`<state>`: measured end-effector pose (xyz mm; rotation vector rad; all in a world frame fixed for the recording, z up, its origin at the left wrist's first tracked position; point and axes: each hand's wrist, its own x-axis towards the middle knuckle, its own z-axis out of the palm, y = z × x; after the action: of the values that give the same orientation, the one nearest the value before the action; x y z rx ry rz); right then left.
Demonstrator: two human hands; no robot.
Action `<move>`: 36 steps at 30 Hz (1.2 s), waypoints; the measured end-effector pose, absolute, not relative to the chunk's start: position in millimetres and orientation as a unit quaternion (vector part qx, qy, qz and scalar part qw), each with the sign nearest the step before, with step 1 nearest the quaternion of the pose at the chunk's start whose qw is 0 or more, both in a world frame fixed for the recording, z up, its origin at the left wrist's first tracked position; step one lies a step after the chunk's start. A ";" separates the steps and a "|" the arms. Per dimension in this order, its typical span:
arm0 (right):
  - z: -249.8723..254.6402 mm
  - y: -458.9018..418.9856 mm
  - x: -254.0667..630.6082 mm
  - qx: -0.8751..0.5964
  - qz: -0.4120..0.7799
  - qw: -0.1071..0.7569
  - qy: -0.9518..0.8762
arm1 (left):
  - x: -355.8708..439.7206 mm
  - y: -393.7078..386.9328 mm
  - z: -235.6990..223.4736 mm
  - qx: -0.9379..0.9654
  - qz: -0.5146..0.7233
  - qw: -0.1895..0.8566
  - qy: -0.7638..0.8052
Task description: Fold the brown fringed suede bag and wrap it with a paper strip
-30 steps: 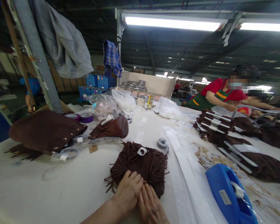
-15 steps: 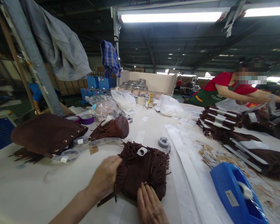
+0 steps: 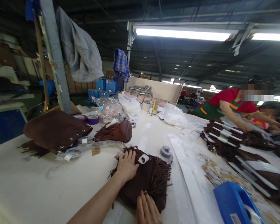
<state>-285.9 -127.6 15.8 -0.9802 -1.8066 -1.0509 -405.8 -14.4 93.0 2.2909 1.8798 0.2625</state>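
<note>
A brown fringed suede bag lies on the white table in front of me, with a small white tag on its top. My left hand rests flat on the bag's upper left part, fingers stretched out. My right hand lies flat on the bag's near edge, fingers together and extended, partly cut off by the frame's bottom.
Two more brown bags lie at the left. Purple tape rolls, plastic sacks, a grey tape roll and a blue tape dispenser stand around. A stack of fringed bags sits right, where a person in red works.
My left hand has slid from the bag's near edge up along its left side to its top. The right hand stays at the near edge. The view has shifted slightly.
</note>
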 end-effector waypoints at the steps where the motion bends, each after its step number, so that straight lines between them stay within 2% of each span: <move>1: 16.2 -128.2 -285.9 -0.392 -0.413 0.404 -0.716 | -416.9 -11.0 93.9 0.741 0.089 0.085 0.660; 5: 17.5 -129.4 -286.0 -0.397 -0.415 0.404 -0.712 | -470.7 0.9 100.5 0.656 0.080 0.115 0.741; 9: 18.5 -129.1 -285.4 -0.388 -0.421 0.399 -0.716 | -498.4 2.5 115.2 0.638 0.111 0.118 0.753; 14: 18.2 -129.4 -284.5 -0.388 -0.417 0.399 -0.718 | -450.3 -9.3 117.0 0.760 0.167 0.079 0.623; 17: 18.9 -130.6 -284.2 -0.384 -0.416 0.390 -0.725 | -414.6 -8.5 103.1 0.834 0.134 0.098 0.526; 20: 20.5 -132.8 -284.2 -0.390 -0.411 0.376 -0.733 | -410.6 1.3 92.9 0.824 0.101 0.087 0.550; 26: 25.0 -137.4 -282.2 -0.406 -0.390 0.360 -0.744 | -455.1 -14.9 101.9 0.766 0.108 -0.021 0.633; 29: 28.6 -139.5 -282.2 -0.404 -0.383 0.357 -0.749 | -461.0 -54.1 91.7 0.855 0.120 -0.069 0.500; 32: 33.5 -140.4 -287.1 -0.414 -0.360 0.383 -0.743 | -457.3 -87.3 67.6 0.927 0.168 -0.208 0.262; 36: 42.8 -142.6 -287.4 -0.457 -0.301 0.412 -0.728 | -453.7 -98.5 47.6 0.903 0.203 -0.292 0.243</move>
<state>-287.4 -142.6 42.8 -1.1497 -1.8315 -0.7574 -453.7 -98.5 47.6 3.5232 0.9489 0.7919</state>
